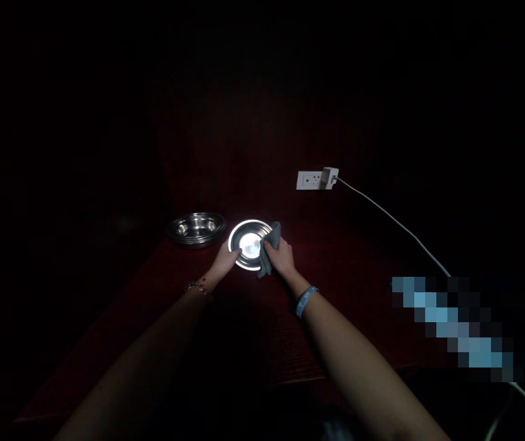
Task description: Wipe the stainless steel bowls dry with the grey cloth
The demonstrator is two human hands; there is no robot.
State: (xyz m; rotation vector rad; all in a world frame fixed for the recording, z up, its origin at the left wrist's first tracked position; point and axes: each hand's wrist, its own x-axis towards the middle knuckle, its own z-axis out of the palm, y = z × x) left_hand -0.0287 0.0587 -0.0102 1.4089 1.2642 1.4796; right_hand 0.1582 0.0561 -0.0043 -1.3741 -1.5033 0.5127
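Note:
A shiny steel bowl (247,244) is tilted toward me in the middle of a dark red table (336,269). My left hand (225,258) grips its left rim, fingers closed on it. Against the bowl's right side, my right hand (281,258) is closed on a grey cloth (269,248). A beaded bracelet sits on my left wrist and a blue band on my right.
A stack of steel bowls (196,229) stands just left of the held bowl. A white power strip (310,180) with a plugged charger lies behind, its white cable (395,222) running to the right. The room around is dark. A blurred-out patch covers the right.

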